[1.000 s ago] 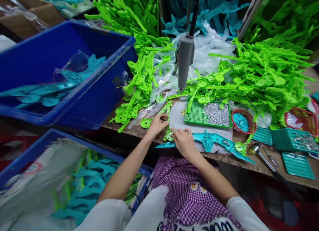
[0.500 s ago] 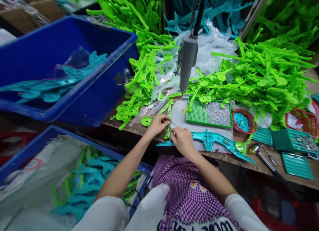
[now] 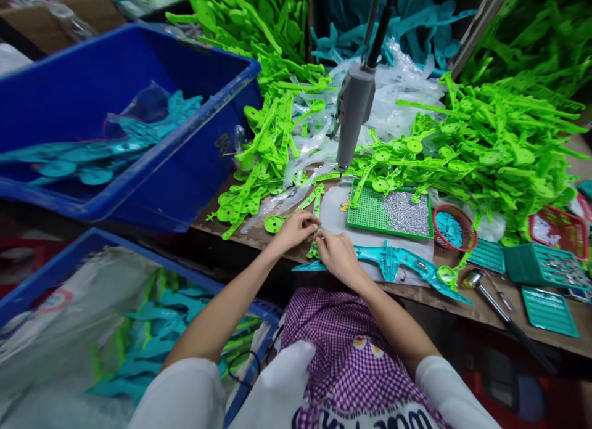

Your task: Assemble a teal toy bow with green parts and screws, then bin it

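My left hand (image 3: 296,227) and my right hand (image 3: 337,254) meet at the front edge of a brown workbench (image 3: 490,306). Both have their fingers pinched on a slim green plastic part (image 3: 315,208) that lies on a grey mat (image 3: 331,219). Just right of my right hand lies a long teal plastic piece (image 3: 401,261). A grey electric screwdriver (image 3: 353,116) hangs on a cable above the mat, its tip pointing down. Behind the mat sits a green tray (image 3: 370,214) holding a heap of small silver screws.
Big heaps of green plastic parts (image 3: 481,145) cover the back of the bench. A blue crate (image 3: 139,108) with teal parts stands at left, another blue crate (image 3: 83,256) with a bag below it. A red basket (image 3: 451,227), teal trays (image 3: 539,262) and a hammer (image 3: 490,296) sit at right.
My hands have stayed on the green part, with my right hand edging slightly up and left toward my left hand. The view has shifted a little to the left.
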### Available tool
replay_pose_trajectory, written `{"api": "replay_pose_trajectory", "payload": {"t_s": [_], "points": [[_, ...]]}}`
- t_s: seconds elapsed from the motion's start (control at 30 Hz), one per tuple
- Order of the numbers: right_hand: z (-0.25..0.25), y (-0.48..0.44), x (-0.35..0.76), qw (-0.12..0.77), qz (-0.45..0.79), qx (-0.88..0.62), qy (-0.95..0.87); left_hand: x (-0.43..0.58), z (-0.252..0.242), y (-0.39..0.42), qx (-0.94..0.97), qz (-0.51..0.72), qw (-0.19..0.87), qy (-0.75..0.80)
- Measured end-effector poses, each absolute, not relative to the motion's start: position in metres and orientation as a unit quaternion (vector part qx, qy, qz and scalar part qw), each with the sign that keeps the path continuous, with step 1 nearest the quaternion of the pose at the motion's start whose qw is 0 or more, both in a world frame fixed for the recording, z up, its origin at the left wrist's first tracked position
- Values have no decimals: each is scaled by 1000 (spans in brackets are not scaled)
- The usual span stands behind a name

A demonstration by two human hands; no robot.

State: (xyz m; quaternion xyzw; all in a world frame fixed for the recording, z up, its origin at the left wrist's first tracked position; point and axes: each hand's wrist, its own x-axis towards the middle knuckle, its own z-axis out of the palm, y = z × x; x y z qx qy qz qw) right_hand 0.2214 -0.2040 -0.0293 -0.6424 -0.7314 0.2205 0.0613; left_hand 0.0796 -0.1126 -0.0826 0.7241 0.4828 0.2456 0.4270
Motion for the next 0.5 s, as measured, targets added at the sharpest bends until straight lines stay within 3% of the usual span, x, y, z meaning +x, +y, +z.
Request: {"api": "replay_pose_trajectory", "payload": {"t_s": [0.17,0.5], "points": [[-32,-212,213,-13,145,-605,-783,79,-83,-113,733,238,420,479],[-27,-220,220,-90,151,-595,-784,77,-85,-111,752,223,415,462]]}}
